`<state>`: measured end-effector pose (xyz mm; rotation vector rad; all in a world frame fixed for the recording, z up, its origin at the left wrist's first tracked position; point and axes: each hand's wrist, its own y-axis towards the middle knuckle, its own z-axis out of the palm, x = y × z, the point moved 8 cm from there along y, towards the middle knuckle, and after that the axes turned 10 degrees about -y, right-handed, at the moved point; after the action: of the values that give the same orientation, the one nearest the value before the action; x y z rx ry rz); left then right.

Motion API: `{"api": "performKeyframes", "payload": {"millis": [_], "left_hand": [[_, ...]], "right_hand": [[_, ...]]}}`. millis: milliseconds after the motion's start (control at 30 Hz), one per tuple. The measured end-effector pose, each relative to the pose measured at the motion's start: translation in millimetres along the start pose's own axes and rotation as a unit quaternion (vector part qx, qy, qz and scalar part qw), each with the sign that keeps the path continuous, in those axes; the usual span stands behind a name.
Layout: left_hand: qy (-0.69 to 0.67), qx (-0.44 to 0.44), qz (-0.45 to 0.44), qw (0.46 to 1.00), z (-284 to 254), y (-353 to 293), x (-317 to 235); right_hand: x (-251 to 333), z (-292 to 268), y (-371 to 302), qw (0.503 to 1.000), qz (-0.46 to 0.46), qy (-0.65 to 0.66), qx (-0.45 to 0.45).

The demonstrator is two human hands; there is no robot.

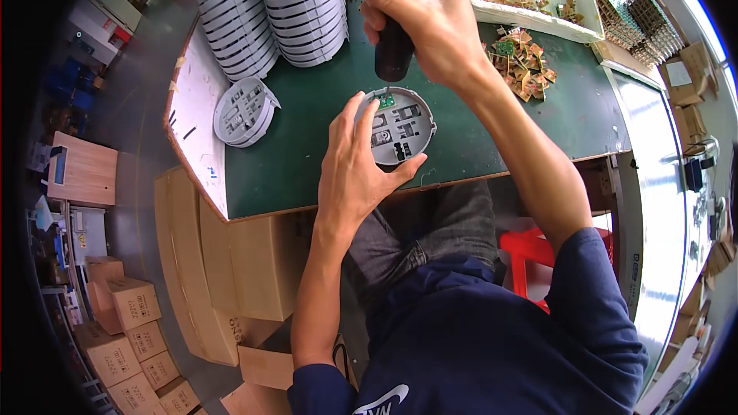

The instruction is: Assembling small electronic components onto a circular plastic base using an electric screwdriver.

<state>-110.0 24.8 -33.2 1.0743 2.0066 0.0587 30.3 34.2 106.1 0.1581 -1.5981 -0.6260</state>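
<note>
In the head view, a person in a navy T-shirt (492,338) sits at a green-topped workbench (288,177) with both hands at work over its near edge. A round gray plastic housing (416,135) lies flat on the bench in front of the person, its open, compartmented side facing up. The left hand (352,157) grasps it across the rim, fingers stretched along the left side and thumb at the lower right edge. A small green circuit board (387,100) sits in the upper part of the housing, just beside the left fingertips.

The right hand (434,19) is wrapped firmly around a black power screwdriver (393,54), held upright above the housing. Its bit points down at the circuit board; whether it touches a screw is too small to tell.

To the left, a short stack of similar housings (242,111) lies near a white side panel (196,119). Behind it rise two tall stacks of gray housings, a left one (234,19) and a right one (304,8), side by side. To the right of the right forearm is a loose heap of small brown and green boards (526,69), just in front of a white tray (542,24) containing more pieces. A red plastic stool (516,250) shows beneath the bench, and large cardboard boxes (246,269) stand below its left end.
</note>
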Motion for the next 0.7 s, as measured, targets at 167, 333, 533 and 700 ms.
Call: {"api": "performKeyframes", "payload": {"millis": [167, 333, 533, 700], "left_hand": [[0.006, 0.002, -0.002, 1.0, 0, 0, 0], [0.01, 0.003, -0.004, 1.0, 0, -1, 1], [-0.006, -0.006, -0.012, 1.0, 0, -1, 1], [-0.008, -0.008, -0.015, 1.0, 0, -1, 2]], "right_hand": [[-11, 2, 1, 1.0, -0.016, -0.019, -0.015], [-11, 4, 4, 0.999, -0.014, -0.029, 0.001], [-20, 11, 10, 0.999, -0.009, -0.044, 0.03], [-25, 10, 17, 0.998, -0.02, -0.035, 0.04]]}}
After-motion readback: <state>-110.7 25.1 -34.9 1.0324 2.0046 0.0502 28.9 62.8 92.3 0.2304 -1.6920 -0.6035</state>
